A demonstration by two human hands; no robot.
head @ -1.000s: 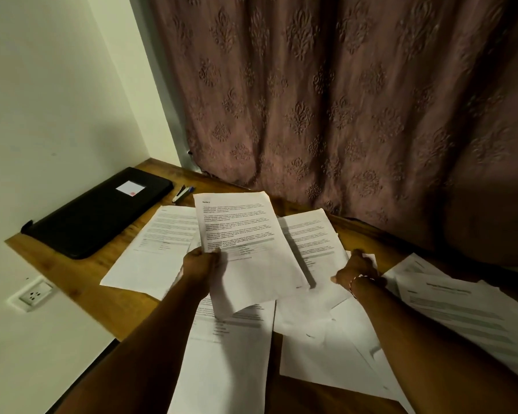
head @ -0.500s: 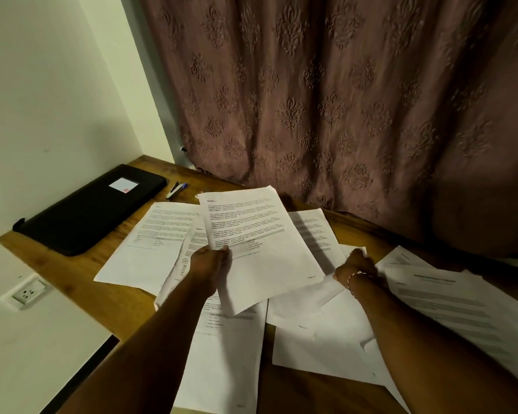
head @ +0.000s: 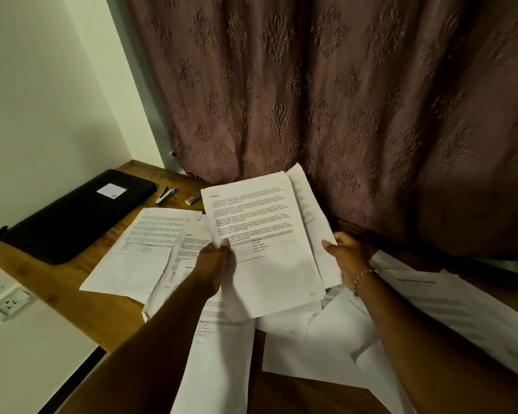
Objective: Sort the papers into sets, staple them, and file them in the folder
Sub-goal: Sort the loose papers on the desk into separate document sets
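My left hand pinches the left edge of a printed sheet lifted above the desk. Behind that sheet, a second sheet is held up by my right hand, gripping its right edge with the thumb on top. Several loose printed papers lie spread over the wooden desk under both arms. A black folder lies shut at the far left by the wall. A stapler with a blue end rests just right of the folder.
A small staple box sits near the stapler. A patterned curtain hangs close behind the desk. A wall socket sits below the desk's left edge. More papers overlap at the right.
My right hand has picked up a second sheet from the desk and brought it behind the sheet in my left hand. Both sheets now stand higher and further right.
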